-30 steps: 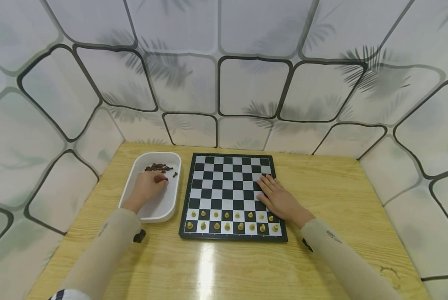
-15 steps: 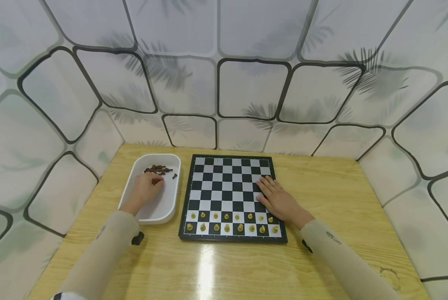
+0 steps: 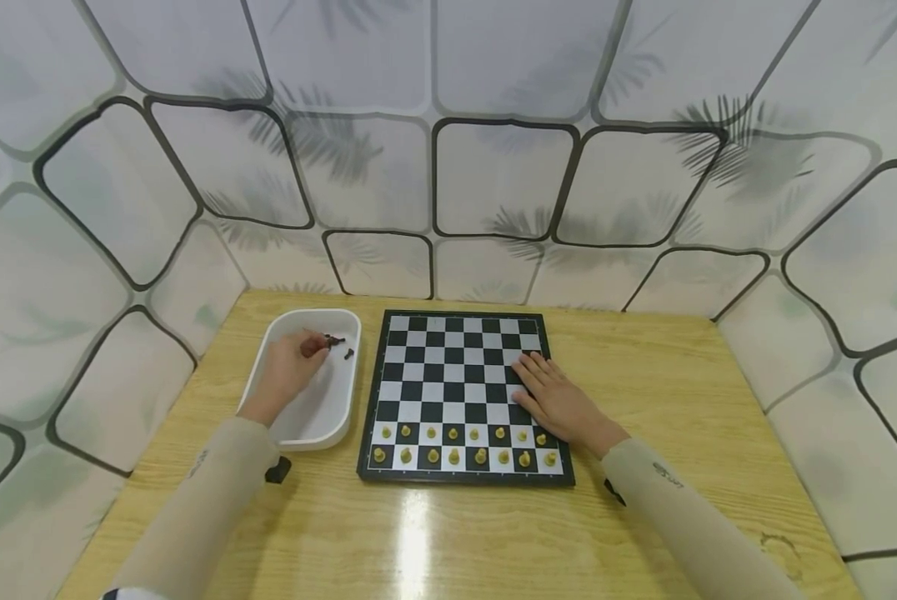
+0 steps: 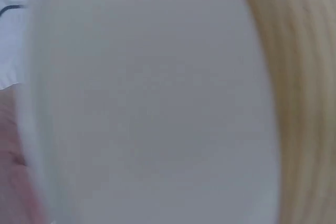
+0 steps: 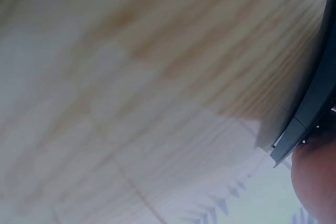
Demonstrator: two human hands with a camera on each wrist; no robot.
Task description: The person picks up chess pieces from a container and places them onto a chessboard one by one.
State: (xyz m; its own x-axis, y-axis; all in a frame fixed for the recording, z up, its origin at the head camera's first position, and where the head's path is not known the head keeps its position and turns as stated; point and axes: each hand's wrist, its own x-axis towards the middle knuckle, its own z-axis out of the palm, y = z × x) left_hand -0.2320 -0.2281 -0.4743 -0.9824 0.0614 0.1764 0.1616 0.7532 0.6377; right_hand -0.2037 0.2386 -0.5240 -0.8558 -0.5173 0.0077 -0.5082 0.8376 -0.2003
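My left hand (image 3: 287,364) reaches into the white plastic tray (image 3: 351,400), its fingers bent down at a small heap of dark brown chess pieces (image 3: 334,340). The hand covers most of the heap, and whether the fingertips pinch a piece cannot be seen. One dark piece (image 3: 348,354) lies apart, right of the heap. My right hand (image 3: 557,398) rests with straight fingers on the right edge of the chessboard (image 3: 433,367). Two rows of yellow chess pieces (image 3: 454,434) stand on the board's near side. In the left wrist view the tray wall (image 4: 157,98) fills most of the picture.
Tray and chessboard lie side by side on a wooden table (image 3: 658,375), with a narrow strip of wood between them. Patterned walls (image 3: 508,175) border the table at the back and both sides. In the right wrist view the board's dark edge (image 5: 310,103) appears.
My left hand has moved slightly away from me, over the heap of dark pieces, and covers more of it. My right hand has stayed on the board.
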